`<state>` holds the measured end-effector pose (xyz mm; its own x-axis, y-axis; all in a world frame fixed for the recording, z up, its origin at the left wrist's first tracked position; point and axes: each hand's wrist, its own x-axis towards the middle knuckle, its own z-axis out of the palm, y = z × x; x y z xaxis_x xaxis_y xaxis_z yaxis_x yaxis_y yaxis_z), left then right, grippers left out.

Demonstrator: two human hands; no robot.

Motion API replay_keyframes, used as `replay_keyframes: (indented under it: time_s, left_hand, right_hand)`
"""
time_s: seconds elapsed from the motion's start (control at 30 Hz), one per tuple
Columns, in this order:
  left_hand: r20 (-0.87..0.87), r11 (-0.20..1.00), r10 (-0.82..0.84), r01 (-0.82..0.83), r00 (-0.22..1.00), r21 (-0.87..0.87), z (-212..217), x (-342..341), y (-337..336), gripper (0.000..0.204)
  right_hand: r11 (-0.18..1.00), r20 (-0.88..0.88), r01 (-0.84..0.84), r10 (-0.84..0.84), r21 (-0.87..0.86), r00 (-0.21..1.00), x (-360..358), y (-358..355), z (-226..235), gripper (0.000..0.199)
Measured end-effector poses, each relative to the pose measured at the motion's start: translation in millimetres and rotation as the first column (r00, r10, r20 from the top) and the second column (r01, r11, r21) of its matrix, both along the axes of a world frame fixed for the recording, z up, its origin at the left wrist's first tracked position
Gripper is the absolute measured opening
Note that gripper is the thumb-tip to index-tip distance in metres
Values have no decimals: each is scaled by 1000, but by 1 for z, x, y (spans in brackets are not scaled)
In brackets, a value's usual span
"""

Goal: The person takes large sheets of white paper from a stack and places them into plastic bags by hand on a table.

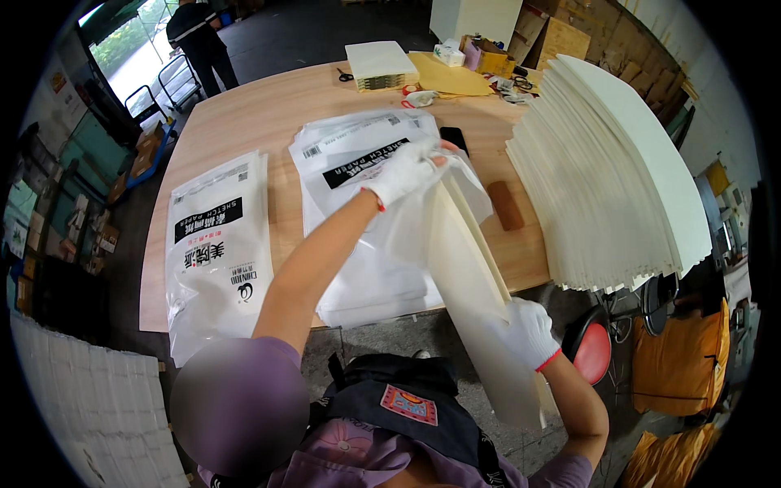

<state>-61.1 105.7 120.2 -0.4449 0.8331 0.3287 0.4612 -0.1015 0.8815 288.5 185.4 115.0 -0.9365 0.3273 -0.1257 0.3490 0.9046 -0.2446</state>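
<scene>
Left hand: I see the left hand point(404, 172) in a white glove with a red cuff, fingers closed on the mouth of a clear plastic bag point(455, 195), above the middle of the table.
Right hand: the right hand point(529, 329), gloved the same, is clamped on the lower end of a sheaf of cream paper point(472, 285), off the near table edge.
Paper sheaf: it runs tilted from the right hand up toward the left; its upper end sits in the bag's mouth.
Bag pile: under the left forearm lies a pile of flat white bags point(358, 203), each with a black label band and a small barcode patch at the far corner.
Left package: one flat white package point(218, 252) lies well apart at the table's left end, with a black band, dark lettering and a barcode patch.
Paper stack: a tall fanned stack of cream sheets point(618, 179) stands at the table's right side.
Small items: a brown block point(505, 205) lies just beside the sheaf; a black phone point(453, 137) lies beyond the left hand.
Far end: a white block of sheets point(379, 63) and yellow envelopes point(450, 80).
Table: light wood table point(244, 122).
Background: another person point(199, 37) stands by the doorway.
</scene>
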Motion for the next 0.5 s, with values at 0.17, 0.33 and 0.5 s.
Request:
replay_keyframes:
  time_s: [0.17,0.33,0.5]
  left_hand:
    - [-728,941,182,96,661,324,16,104,-35,23]
    - [-452,937,-237,326,860,128,-58,173,-101,13]
    - [-408,926,-138,264,902,271,-1,180,-70,18]
  right_hand:
    - [867,-138,-14,-63,-497,988,-45,37,-26,34]
    - [203,-150,-43,-547,-978,823,-95,86,-92,32]
    - [460,-336,-112,-442,-881,832,-131,46,-54,31]
